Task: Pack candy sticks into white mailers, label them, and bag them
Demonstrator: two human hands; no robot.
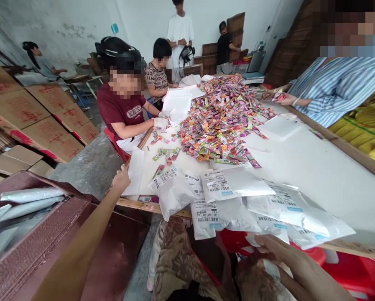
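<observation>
My left hand (pixel 121 179) reaches out to the table's near left corner, fingers closed on the edge of a white sheet (pixel 134 171) that hangs over the rim. My right hand (pixel 295 264) lies low by my lap, fingers stretched and apart, with a white packet (pixel 273 271) under them. Several white mailer bags with barcode labels (pixel 234 184) lie overlapping on the table in front of me. Beyond them spreads a big heap of small colourful sachets (pixel 221 117).
The long white table (pixel 325 167) has a wooden rim. A person in a maroon shirt (pixel 121 110) and others work along the left side; a person in a striped shirt (pixel 338 90) is at right. Cardboard boxes (pixel 49 121) stack left. A dark red bin (pixel 33 234) holds white bags.
</observation>
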